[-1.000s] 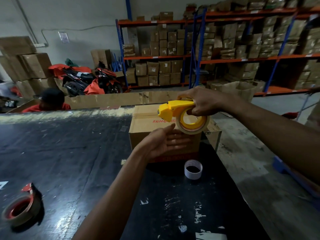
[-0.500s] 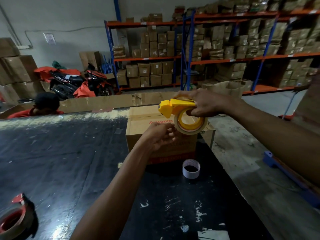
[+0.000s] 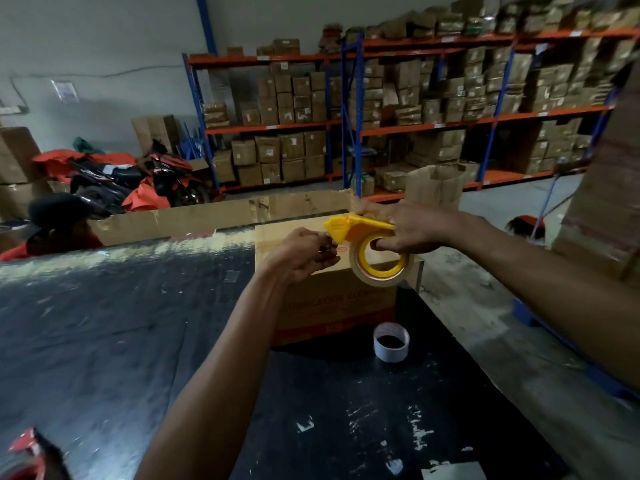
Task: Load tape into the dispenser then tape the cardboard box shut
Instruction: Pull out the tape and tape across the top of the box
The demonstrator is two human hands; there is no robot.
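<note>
A yellow tape dispenser (image 3: 349, 227) with a roll of tan tape (image 3: 379, 277) on it hangs above a closed cardboard box (image 3: 332, 303). My right hand (image 3: 412, 226) grips the dispenser from the right, fingers through the roll's core. My left hand (image 3: 304, 252) sits just left of the dispenser's front end, fingertips pinched together there; whether a tape end lies between them I cannot tell. The box stands on the black table (image 3: 121, 341) near its far right corner.
An empty white tape core (image 3: 391, 342) stands on the table in front of the box. A red dispenser (image 3: 24, 455) lies at the near left edge. A person in red (image 3: 59, 230) sits beyond the table. Shelves of boxes (image 3: 398, 109) fill the back.
My left hand rose from the box's front face to the dispenser's front end and its fingers pinched together. The dispenser stayed in my right hand above the box.
</note>
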